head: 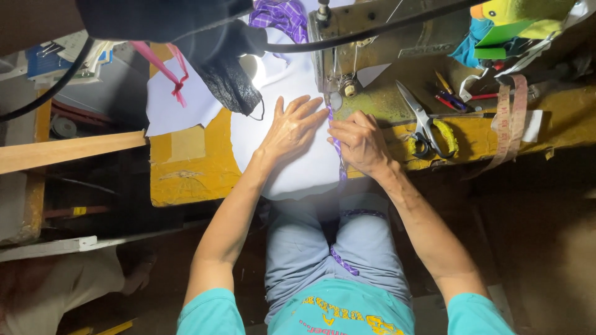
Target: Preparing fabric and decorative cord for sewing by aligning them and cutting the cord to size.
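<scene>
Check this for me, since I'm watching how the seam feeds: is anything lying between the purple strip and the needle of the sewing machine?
Nothing visible. The purple strip runs straight up the white fabric toward the needle area, with the left hand and right hand flanking it.

The person wears a turquoise short-sleeved T-shirt (338, 313) with yellow and orange lettering and a small printed figure across the chest, seen upside down from the head camera. The sleeves end well above the elbows, one showing at the lower left (210, 313) and the other at the lower right (479, 315). Both forearms are bare, with no watch, bracelet or ring visible on the left hand (292, 127) or the right hand (360, 141). Below the shirt hem the legs are covered by light grey-blue shorts (335, 245), the cloth softly creased over the thighs.
</scene>
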